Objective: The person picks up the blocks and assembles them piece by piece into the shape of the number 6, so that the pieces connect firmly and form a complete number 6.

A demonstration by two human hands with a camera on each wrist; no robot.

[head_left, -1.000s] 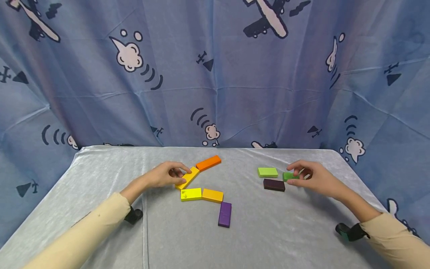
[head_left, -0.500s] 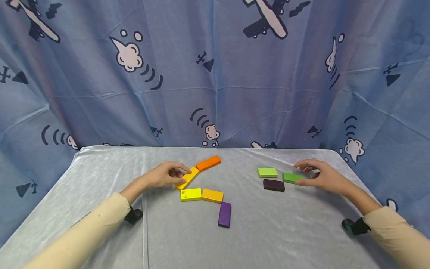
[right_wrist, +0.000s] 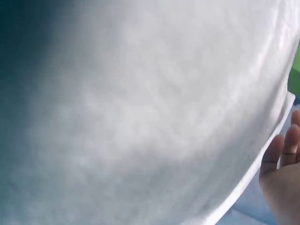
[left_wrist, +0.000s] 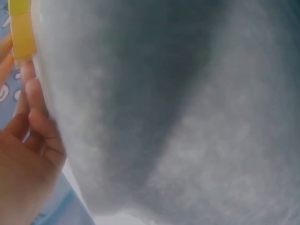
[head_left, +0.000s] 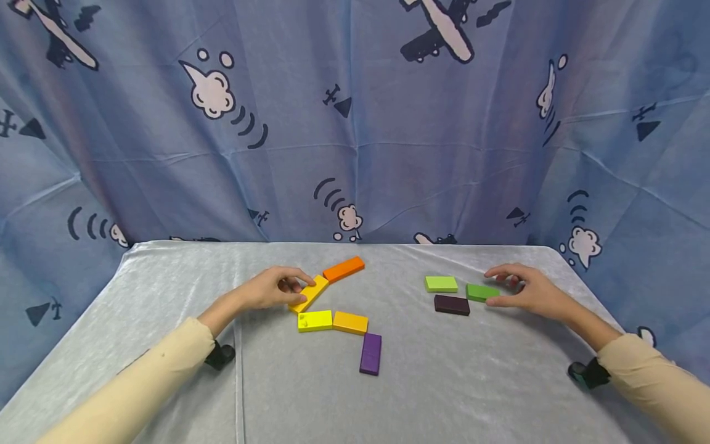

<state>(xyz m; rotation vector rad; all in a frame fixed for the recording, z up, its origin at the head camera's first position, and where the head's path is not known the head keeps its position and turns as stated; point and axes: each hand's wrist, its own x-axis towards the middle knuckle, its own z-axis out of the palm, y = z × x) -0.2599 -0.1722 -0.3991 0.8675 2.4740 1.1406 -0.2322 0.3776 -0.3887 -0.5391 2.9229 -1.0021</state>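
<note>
My left hand [head_left: 275, 288] pinches a golden-yellow block [head_left: 310, 294], lying slanted on the cloth, between thumb and fingers. Its upper end meets an orange block [head_left: 344, 269]; its lower end is close to a lemon-yellow block [head_left: 315, 321]. In the left wrist view, curled fingers [left_wrist: 40, 117] show below yellow blocks. My right hand [head_left: 527, 291] hovers around the right end of a green block [head_left: 481, 293], fingers loosely bent and apart, the thumb near its edge. In the right wrist view only part of this hand [right_wrist: 283, 173] shows, with a sliver of green [right_wrist: 294, 70] above.
A light green block [head_left: 441, 284] and a dark brown block [head_left: 452, 305] lie left of the green one. An amber block [head_left: 350, 323] and a purple block [head_left: 370, 354] continue from the lemon-yellow block. Grey cloth [head_left: 421, 394] covers the table; a blue patterned curtain [head_left: 388, 185] hangs behind.
My right hand has drawn back to the right, its fingers spreading away from the green block, which now shows more fully. The left hand and its block have stayed in place.
</note>
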